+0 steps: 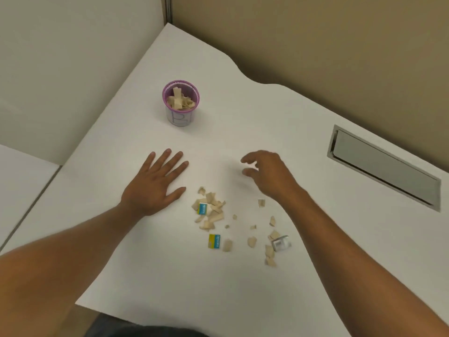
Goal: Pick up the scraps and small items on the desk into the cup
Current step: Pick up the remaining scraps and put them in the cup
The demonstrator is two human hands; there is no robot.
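Note:
A purple-rimmed paper cup (180, 103) stands upright on the white desk (243, 117), holding several tan paper scraps. Nearer me, a heap of tan scraps (211, 211) lies on the desk with a small blue-and-yellow box (202, 208) among them. A second such box (214, 241) lies below the heap. More scraps (269, 246) are scattered to the right beside a small silver item (281, 243). My left hand (158, 183) rests flat, fingers spread, left of the heap. My right hand (264, 172) hovers above and right of the scraps, fingers curled apart, holding nothing.
A grey recessed cable hatch (381, 166) is set into the desk at the right. Partition walls (315, 45) close the desk off at the back and left. The desk's front edge (145, 319) runs just before my body.

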